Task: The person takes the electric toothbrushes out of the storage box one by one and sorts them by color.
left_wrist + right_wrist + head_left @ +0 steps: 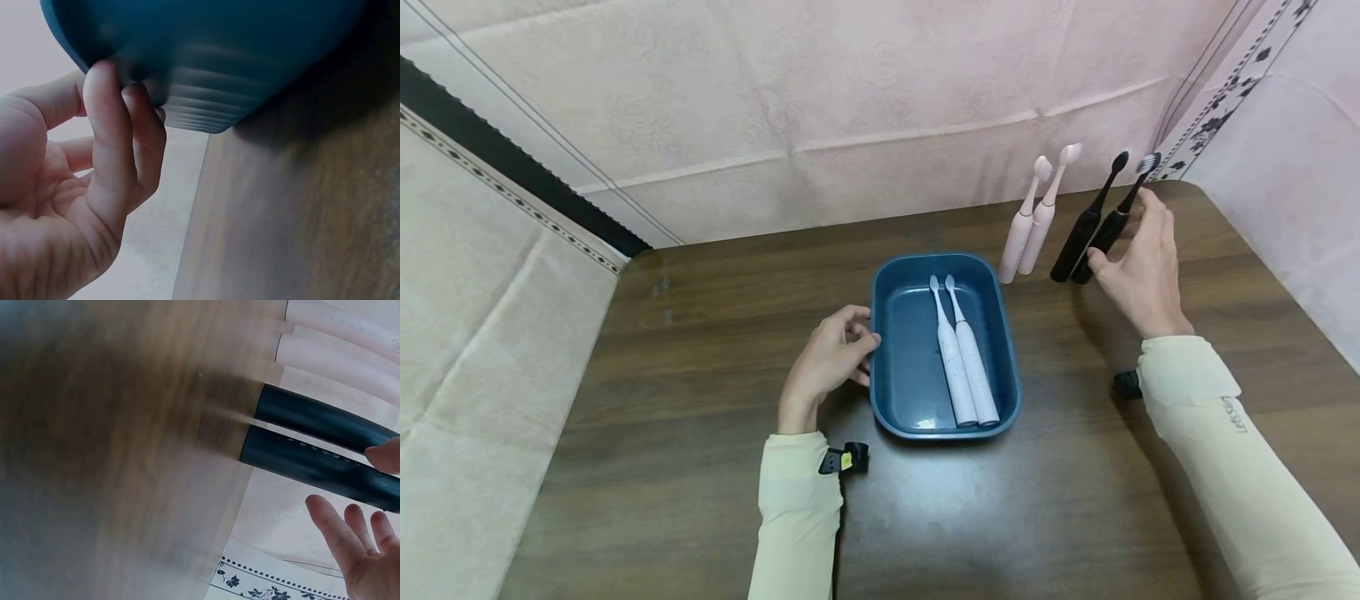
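Two black electric toothbrushes, a left one (1077, 243) and a right one (1108, 233), stand upright side by side at the back right of the table. My right hand (1146, 271) is around the right one, its thumb close to the handle. In the right wrist view the other fingers (334, 528) are extended, apart from the handle. My left hand (827, 358) pinches the left rim of a blue tray (906, 367), fingertips against its outer wall. Inside the tray lie two white electric toothbrushes (955, 371), heads toward the back.
Two pale pink electric toothbrushes (1017, 242) stand upright between the tray and the black pair. The brown wooden table (700, 400) ends at light patterned cloth (850, 108) behind and on both sides.
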`<state>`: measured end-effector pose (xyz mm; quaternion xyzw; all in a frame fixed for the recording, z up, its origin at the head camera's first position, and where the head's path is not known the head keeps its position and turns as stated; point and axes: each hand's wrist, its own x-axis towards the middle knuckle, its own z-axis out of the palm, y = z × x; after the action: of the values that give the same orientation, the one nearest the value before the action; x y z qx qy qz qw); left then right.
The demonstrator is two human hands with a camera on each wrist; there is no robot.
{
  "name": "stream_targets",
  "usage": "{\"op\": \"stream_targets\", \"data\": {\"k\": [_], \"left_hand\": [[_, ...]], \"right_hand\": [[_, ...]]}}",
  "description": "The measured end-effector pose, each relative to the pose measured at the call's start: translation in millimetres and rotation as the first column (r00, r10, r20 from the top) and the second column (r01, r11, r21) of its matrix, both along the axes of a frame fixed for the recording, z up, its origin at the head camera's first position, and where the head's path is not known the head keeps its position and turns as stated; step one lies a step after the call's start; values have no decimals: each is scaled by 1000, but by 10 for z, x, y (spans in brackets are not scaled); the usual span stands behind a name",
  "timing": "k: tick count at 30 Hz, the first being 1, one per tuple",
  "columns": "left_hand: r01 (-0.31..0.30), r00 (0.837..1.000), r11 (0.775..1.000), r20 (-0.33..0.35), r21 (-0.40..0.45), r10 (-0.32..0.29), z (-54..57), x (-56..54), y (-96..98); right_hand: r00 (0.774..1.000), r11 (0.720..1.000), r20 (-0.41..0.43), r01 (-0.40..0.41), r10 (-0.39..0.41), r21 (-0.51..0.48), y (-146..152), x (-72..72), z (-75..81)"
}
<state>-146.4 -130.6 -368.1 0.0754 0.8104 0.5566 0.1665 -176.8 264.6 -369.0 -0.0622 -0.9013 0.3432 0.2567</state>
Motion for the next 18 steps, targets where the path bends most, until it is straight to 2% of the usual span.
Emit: {"op": "stream_targets", "data": {"k": [18], "left_hand": [[3, 1000, 1000, -5, -11, -3, 10, 1, -1]], "right_hand": [[999, 998, 46, -20, 23, -59, -109, 370, 75]]}}
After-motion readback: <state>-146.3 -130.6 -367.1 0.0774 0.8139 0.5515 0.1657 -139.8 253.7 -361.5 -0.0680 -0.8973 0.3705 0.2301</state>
